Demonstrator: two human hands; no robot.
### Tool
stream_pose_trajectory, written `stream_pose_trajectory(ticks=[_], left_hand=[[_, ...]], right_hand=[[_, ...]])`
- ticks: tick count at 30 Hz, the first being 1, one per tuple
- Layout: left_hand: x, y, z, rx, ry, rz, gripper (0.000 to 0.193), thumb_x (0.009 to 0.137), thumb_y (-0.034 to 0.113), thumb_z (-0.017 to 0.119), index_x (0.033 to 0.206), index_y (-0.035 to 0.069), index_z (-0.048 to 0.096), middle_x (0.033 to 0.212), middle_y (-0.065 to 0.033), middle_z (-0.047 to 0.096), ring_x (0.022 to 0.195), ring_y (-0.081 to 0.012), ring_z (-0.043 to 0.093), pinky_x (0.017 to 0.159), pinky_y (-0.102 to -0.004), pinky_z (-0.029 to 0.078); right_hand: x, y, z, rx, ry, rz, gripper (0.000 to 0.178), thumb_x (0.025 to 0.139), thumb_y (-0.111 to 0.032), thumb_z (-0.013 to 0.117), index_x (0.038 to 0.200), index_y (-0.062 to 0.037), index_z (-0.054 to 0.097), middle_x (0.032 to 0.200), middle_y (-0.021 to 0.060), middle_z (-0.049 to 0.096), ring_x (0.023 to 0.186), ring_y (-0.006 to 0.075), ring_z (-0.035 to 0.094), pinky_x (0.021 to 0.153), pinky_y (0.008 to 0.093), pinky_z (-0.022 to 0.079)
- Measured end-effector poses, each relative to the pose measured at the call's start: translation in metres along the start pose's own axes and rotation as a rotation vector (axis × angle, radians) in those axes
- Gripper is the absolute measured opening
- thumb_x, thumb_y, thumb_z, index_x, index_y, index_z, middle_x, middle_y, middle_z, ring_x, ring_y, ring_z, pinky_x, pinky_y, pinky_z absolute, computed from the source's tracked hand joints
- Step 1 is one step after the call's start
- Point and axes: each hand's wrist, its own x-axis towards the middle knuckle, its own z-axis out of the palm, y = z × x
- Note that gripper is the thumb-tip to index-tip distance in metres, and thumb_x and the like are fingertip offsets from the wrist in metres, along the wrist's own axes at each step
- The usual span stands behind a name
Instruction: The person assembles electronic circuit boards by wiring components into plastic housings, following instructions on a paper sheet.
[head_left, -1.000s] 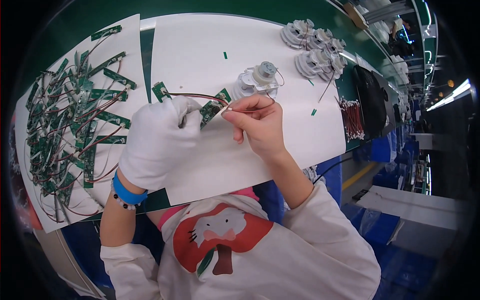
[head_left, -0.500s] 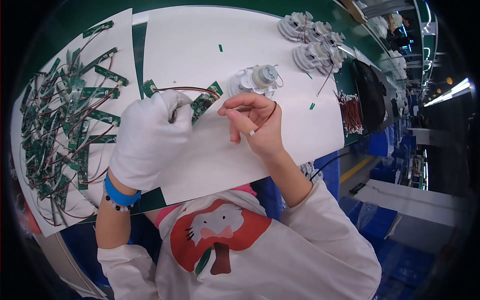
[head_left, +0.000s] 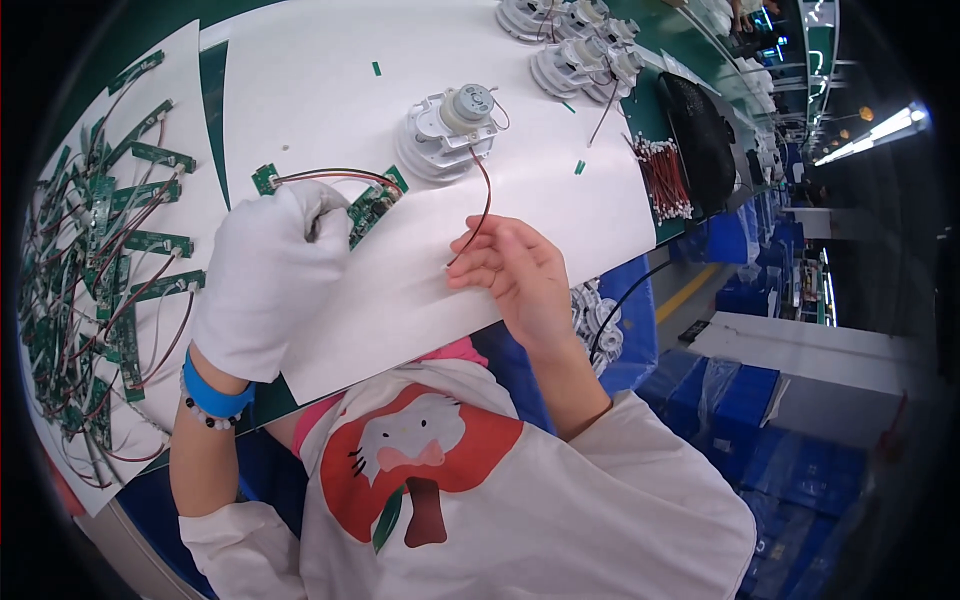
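Observation:
My left hand (head_left: 265,270), in a white glove, is closed on a green circuit board (head_left: 372,212) whose lower end is hidden by the glove. A red and black wire pair (head_left: 335,173) joins that board to a small green board (head_left: 265,179) beyond the glove. From a white motor unit (head_left: 445,135) with a round silver motor on top, a thin red-and-dark lead (head_left: 487,190) runs down to my bare right hand (head_left: 515,275). Its fingers are curled at the lead, whose end shows by the fingertips.
Many wired green boards (head_left: 120,250) lie heaped on a white sheet at left. Several more white motor units (head_left: 585,65) stand at the far right. Near them are a bundle of red wires (head_left: 663,178) and a black bag-like object (head_left: 700,130). Small green bits lie on the white sheet (head_left: 320,80).
The view has shifted, so the table sits further left and higher. My right hand has moved nearer me, and the motor unit's lead now stretches to its fingers. My left hand still holds the board.

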Motion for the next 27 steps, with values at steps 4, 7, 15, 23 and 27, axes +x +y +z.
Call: stream_pose_trajectory(ticks=[4,7,15,23,27], left_hand=[[-0.001,0.0,0.002,-0.06,-0.028,0.019,0.006,0.07,0.003,0.052,0.067,0.001,0.057,0.057,-0.0163,0.053,0.052,-0.029,0.055,0.049,-0.0328,0.042],[0.0,-0.002,0.001,-0.148,-0.08,-0.01,0.007,0.071,0.003,0.051,0.068,0.0,0.056,0.058,-0.0167,0.053,0.052,-0.0285,0.054,0.05,-0.0323,0.042],[-0.005,0.004,0.004,-0.2,-0.241,-0.081,0.009,0.071,0.006,0.051,0.068,0.0,0.057,0.062,-0.0162,0.056,0.057,-0.0289,0.055,0.053,-0.033,0.044],[-0.009,-0.001,0.012,-0.109,-0.136,0.046,0.008,0.071,0.009,0.053,0.068,0.003,0.058,0.063,-0.0156,0.056,0.059,-0.0304,0.056,0.055,-0.0352,0.045],[-0.012,0.0,0.014,-0.055,-0.103,0.115,0.006,0.071,0.009,0.054,0.069,0.004,0.057,0.062,-0.0145,0.055,0.057,-0.0291,0.056,0.053,-0.0349,0.045]], right_hand=[[0.002,0.002,0.002,-0.291,-0.099,-0.004,0.014,0.08,0.0,0.051,0.092,0.0072,0.053,0.078,0.0153,0.059,0.061,0.0178,0.06,0.054,0.0268,0.051],[0.004,0.006,0.006,-0.274,-0.152,0.049,0.01,0.078,0.002,0.054,0.087,0.0066,0.055,0.074,0.0136,0.059,0.056,0.0155,0.058,0.049,0.025,0.049],[0.008,0.009,0.018,-0.467,-0.041,-0.217,0.004,0.074,0.003,0.06,0.077,0.0031,0.057,0.071,0.0057,0.057,0.047,0.0033,0.046,0.04,0.0154,0.035],[0.011,0.022,0.014,-0.913,-0.026,-0.687,0.008,0.068,0.005,0.063,0.072,0.0018,0.056,0.072,0.0038,0.055,0.043,-0.0006,0.038,0.037,0.0138,0.026],[0.012,0.023,0.017,-0.905,0.0,-0.679,0.008,0.068,0.005,0.063,0.071,0.0019,0.056,0.073,0.0044,0.055,0.042,-0.0005,0.038,0.037,0.0137,0.025]])
